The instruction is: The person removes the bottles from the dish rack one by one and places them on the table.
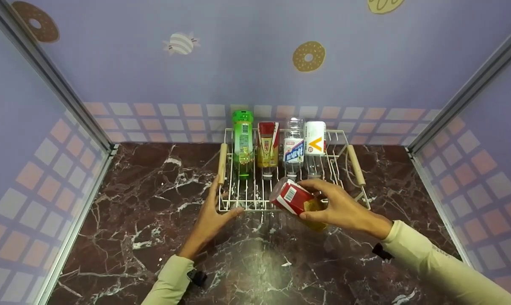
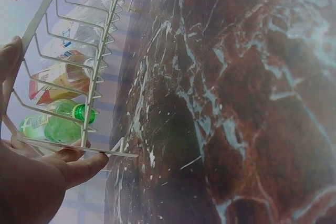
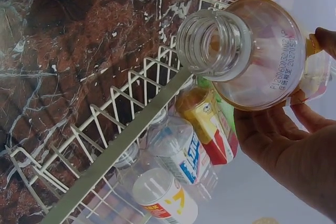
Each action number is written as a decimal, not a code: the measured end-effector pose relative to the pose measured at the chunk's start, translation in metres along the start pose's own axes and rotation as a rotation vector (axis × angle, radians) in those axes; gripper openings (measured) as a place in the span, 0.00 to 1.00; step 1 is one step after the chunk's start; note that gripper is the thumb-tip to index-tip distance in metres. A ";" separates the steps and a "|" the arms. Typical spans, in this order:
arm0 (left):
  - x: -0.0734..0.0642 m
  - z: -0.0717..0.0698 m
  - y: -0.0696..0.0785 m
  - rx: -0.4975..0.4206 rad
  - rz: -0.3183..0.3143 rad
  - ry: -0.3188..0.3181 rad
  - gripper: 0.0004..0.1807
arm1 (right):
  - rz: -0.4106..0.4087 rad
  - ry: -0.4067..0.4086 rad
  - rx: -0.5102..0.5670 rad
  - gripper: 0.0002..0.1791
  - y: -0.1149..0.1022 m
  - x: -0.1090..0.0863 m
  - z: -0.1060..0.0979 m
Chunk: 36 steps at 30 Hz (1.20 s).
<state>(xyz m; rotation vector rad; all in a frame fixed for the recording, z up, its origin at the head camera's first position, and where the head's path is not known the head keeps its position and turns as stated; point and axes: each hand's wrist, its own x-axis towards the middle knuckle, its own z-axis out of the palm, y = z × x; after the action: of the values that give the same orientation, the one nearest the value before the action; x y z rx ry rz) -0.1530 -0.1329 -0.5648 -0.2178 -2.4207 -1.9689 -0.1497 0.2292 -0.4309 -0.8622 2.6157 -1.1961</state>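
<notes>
My right hand point(image 1: 344, 207) grips an uncapped clear bottle point(image 1: 295, 197) with a red and yellow label over the front right of a white wire dish rack point(image 1: 255, 209). The bottle is tilted, its base toward the upper left; its open threaded mouth shows in the right wrist view. At the rack's front left corner, my left hand point(image 1: 211, 220) holds the frame, thumb along the front wire and fingers at the left side. Neck down in the rack lean a green bottle point(image 1: 243, 146), a red-yellow labelled bottle point(image 1: 268, 146), a blue-white labelled bottle point(image 1: 294, 148) and a white-labelled bottle point(image 1: 315, 137).
Wooden handles point(image 1: 356, 165) stand at both rack sides. The rack sits on a dark red marbled tabletop point(image 1: 153, 220), near the purple back wall point(image 1: 247, 63). Side walls with metal edge strips point(image 1: 77, 224) bound the table.
</notes>
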 end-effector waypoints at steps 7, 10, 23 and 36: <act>-0.009 -0.008 0.010 0.090 0.043 0.041 0.61 | -0.059 -0.042 0.012 0.42 0.000 0.001 0.005; -0.016 -0.011 0.020 0.196 0.065 0.060 0.59 | -0.066 -0.054 0.020 0.42 -0.003 0.000 0.006; -0.035 -0.012 0.056 0.351 0.229 -0.013 0.59 | -0.027 -0.116 -0.016 0.42 -0.012 -0.001 0.010; -0.049 0.002 0.099 0.481 0.372 -0.236 0.60 | -0.014 -0.170 0.055 0.37 -0.014 0.005 0.015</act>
<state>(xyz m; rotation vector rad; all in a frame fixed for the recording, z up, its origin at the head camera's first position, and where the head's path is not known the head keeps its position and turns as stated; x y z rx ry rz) -0.0931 -0.1160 -0.4737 -0.8496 -2.6521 -1.2322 -0.1425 0.2094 -0.4305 -0.9291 2.4356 -1.1386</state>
